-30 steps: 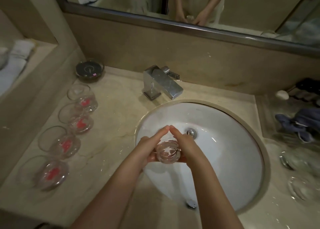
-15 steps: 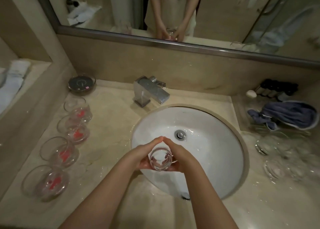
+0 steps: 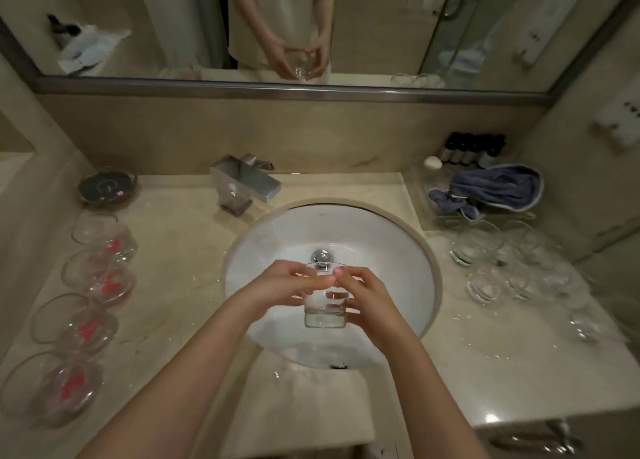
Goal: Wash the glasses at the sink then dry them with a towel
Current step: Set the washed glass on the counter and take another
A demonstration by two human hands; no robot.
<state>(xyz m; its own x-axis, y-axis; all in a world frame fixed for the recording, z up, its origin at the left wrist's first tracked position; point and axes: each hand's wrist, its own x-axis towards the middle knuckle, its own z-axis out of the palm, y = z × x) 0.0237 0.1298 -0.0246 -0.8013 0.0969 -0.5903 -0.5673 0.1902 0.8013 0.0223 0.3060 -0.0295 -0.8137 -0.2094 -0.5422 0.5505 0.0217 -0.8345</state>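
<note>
- You held the glass over the sink, tilted with its base toward you.
- Your left hand curled round its left side; your right hand gripped the right.
- More glasses sat on the table beside a towel.

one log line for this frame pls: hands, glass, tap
left hand: grips glass | right hand: grips glass | glass: over sink | tap: no water seen
</note>
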